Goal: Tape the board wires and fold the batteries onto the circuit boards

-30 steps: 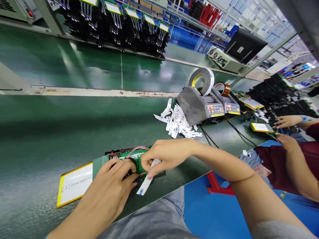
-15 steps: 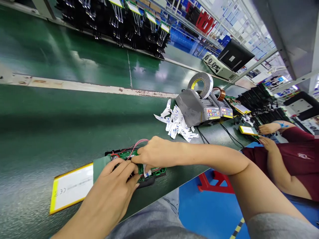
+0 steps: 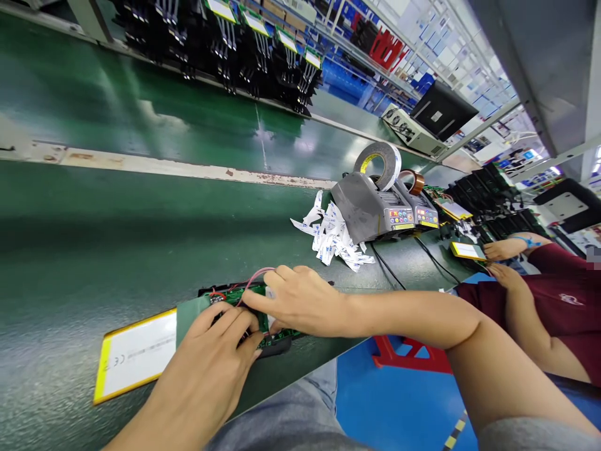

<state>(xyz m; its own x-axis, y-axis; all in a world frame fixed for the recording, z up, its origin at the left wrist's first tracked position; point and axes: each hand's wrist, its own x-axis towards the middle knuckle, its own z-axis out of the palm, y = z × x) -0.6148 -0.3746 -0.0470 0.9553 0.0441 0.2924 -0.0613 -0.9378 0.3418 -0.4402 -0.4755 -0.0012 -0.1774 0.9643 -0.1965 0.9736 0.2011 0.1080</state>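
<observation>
A green circuit board in a black housing (image 3: 277,346) lies near the table's front edge, partly hidden by both hands. My left hand (image 3: 218,351) rests over its left part, fingers curled and gripping it. My right hand (image 3: 300,300) is above the right part. Its index finger stretches to the board beside my left fingertips, and the thumb sits lower, apart from it. Pink wires (image 3: 256,274) loop up behind the index finger. A white strip (image 3: 269,302) shows under the right hand. To the left, a flat white battery pack with yellow edges (image 3: 138,354) adjoins the board by a green flap.
Crumpled white liner strips (image 3: 335,232) lie behind my right hand, beside grey tape dispensers (image 3: 370,203) with a tape roll (image 3: 381,164) on top. Black cables run off to the right. A co-worker (image 3: 539,300) handles similar parts at right. Black assemblies (image 3: 220,44) line the back shelf.
My right hand has shifted slightly right and down, its index finger now lying farther left of the thumb. My left hand and the battery pack stay almost in place.
</observation>
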